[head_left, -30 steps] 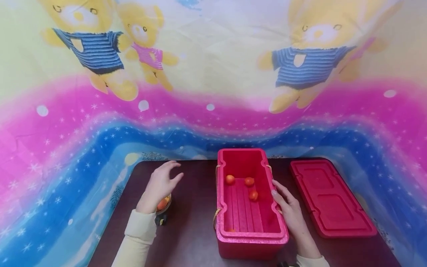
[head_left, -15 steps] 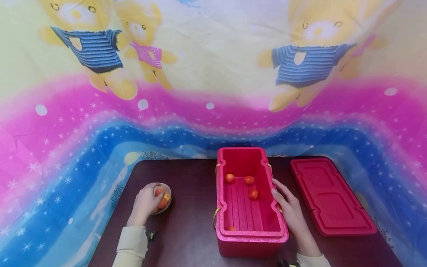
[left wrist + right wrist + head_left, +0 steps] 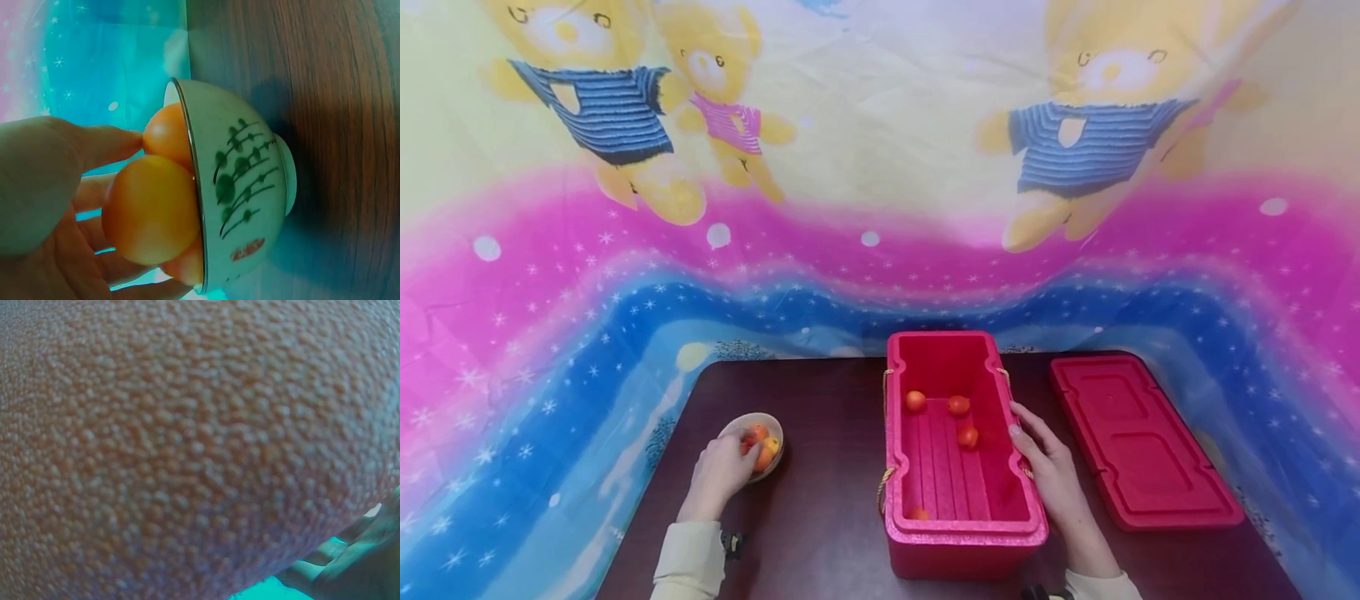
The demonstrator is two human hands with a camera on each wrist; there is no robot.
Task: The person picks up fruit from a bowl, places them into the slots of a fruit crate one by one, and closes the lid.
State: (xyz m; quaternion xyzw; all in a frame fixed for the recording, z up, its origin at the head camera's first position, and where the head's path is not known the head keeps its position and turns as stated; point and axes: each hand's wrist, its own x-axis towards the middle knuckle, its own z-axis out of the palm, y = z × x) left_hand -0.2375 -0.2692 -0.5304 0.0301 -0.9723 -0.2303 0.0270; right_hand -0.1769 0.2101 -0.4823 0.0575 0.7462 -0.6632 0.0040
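Observation:
My left hand [image 3: 721, 473] reaches into a small bowl [image 3: 769, 417] of round orange fruits at the table's left. In the left wrist view the thumb's tip meets one orange fruit [image 3: 167, 134], beside a larger yellow-orange one [image 3: 152, 209]. The other fingertips are hidden behind the fruits, so I cannot tell whether they pinch one. A red box [image 3: 966, 527] stands uncovered in the middle, with several orange-red fruits [image 3: 967, 437] inside. Along its right side rests my right hand [image 3: 1054, 471], thumb near the rim and fingers extended against the outer wall, whose grainy surface [image 3: 187, 437] fills the right wrist view.
To the right of the box lies its red lid [image 3: 1146, 442]. Rope handles [image 3: 884, 487] hang at the box's sides. The dark brown table [image 3: 823, 467] backs onto a printed cloth [image 3: 865, 275] with bears. Green plant sprigs decorate the bowl's outside [image 3: 250, 181].
My left hand has come down from above the bowl to the fruits, then shifted slightly left and toward me, uncovering more of the bowl. The right hand and the box stay in place.

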